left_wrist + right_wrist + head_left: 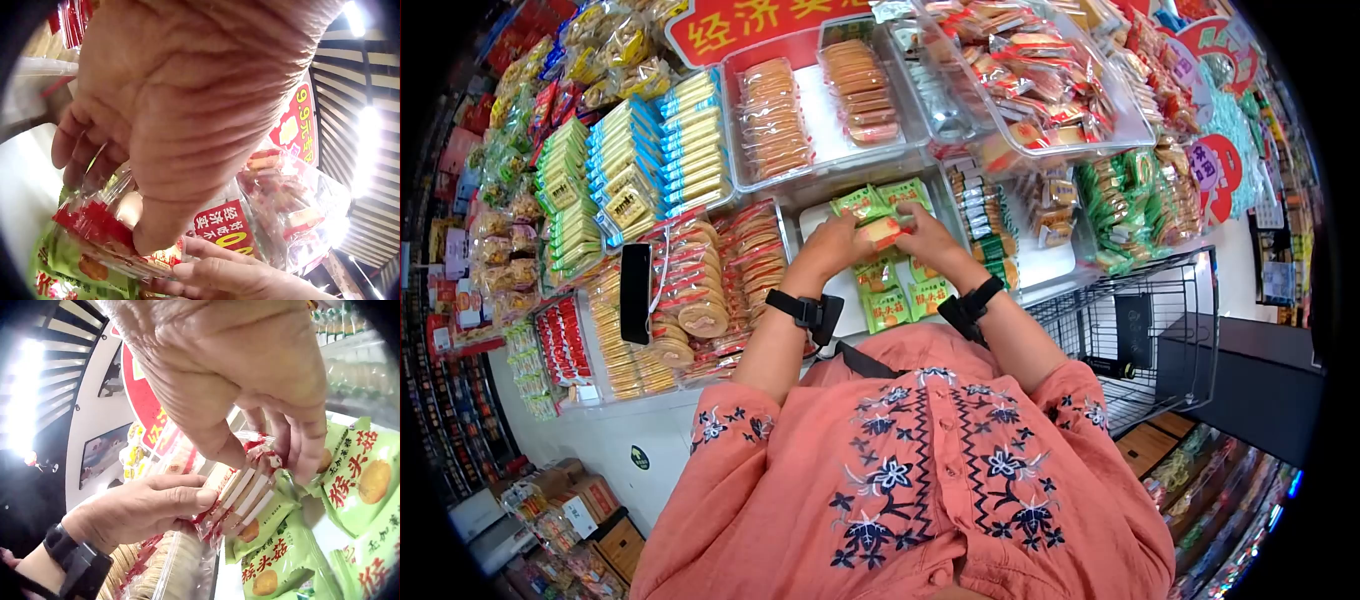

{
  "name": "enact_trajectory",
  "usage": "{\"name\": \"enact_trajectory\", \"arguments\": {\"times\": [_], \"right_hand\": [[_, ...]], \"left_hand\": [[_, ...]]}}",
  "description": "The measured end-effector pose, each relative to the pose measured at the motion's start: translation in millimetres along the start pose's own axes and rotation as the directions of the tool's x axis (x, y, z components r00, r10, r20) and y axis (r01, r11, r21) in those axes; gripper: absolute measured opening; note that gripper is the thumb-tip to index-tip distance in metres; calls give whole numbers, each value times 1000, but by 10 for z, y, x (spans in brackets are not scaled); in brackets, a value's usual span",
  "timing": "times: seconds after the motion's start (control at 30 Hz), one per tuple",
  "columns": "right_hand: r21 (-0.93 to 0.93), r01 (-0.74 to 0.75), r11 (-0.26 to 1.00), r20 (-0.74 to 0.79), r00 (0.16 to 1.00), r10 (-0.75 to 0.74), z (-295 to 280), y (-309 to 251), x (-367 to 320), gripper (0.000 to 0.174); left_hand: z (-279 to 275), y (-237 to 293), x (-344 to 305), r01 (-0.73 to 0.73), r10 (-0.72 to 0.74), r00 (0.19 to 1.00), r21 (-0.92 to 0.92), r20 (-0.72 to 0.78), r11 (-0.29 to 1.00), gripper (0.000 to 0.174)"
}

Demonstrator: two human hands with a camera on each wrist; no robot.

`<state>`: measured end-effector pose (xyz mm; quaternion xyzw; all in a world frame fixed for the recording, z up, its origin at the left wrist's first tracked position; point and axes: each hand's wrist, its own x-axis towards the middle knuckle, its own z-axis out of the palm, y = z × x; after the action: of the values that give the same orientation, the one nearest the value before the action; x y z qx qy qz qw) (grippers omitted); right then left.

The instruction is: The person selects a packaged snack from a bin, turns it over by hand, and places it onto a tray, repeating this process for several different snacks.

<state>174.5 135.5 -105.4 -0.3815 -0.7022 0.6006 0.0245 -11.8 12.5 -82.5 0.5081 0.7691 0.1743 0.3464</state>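
A small stack of red-and-clear wrapped snack packs [882,233] [240,494] is held between both hands above a white tray [818,215]. My left hand [830,246] [181,106] grips its left end, thumb on the near side and fingers curled behind. The right hand [930,246] [250,375] pinches the other end with thumb and fingers. Under and around the stack lie green snack packets [887,306] [265,565] with red lettering. In the left wrist view the right hand's fingers [219,269] meet the stack beside the left thumb.
Blue and green wrapped packs [622,180] and round biscuits [700,270] lie on the left. Clear bins of biscuits [775,115] and red packs [1040,80] stand behind. A phone [636,293] is at the left, a wire cart [1120,330] at the right.
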Motion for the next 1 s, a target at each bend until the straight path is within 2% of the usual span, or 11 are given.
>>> {"name": "enact_trajectory", "arguments": {"times": [0.17,0.33,0.43,0.53,0.63,0.67,0.77,0.87,1.0], "right_hand": [[132,-1,991,23,1000,-2,-13,85,41,69],[152,108,982,16,994,-112,-162,-426,-130,58],[327,286,901,-25,955,-294,-310,-858,-178,46],[355,349,867,-104,937,-334,-491,-1358,-157,35],[-58,534,844,-214,819,-533,-591,-1554,62,32],[-128,561,818,-261,777,-573,-586,-1494,250,30],[-383,454,804,-148,829,-539,-633,-1535,452,28],[-569,350,745,-48,889,-455,-597,-1484,664,30],[-611,406,680,69,883,-464,-504,-1423,852,42]], "left_hand": [[1,-39,-52,-21,22,1000,-98,9,995,63],[-203,125,-252,-71,60,997,-224,-53,972,61],[-609,374,-414,-14,23,1000,-538,10,843,56],[-967,422,-395,-94,62,995,-619,-73,780,53],[-1343,565,-334,-147,-4,970,-605,-242,782,55],[-1385,495,-230,-163,-25,955,-594,-295,788,58],[-1441,407,-24,-263,-38,890,-578,-455,772,59],[-1455,341,85,-232,-78,893,-602,-444,764,59],[-1398,302,150,-251,-83,884,-616,-461,746,54]]}}
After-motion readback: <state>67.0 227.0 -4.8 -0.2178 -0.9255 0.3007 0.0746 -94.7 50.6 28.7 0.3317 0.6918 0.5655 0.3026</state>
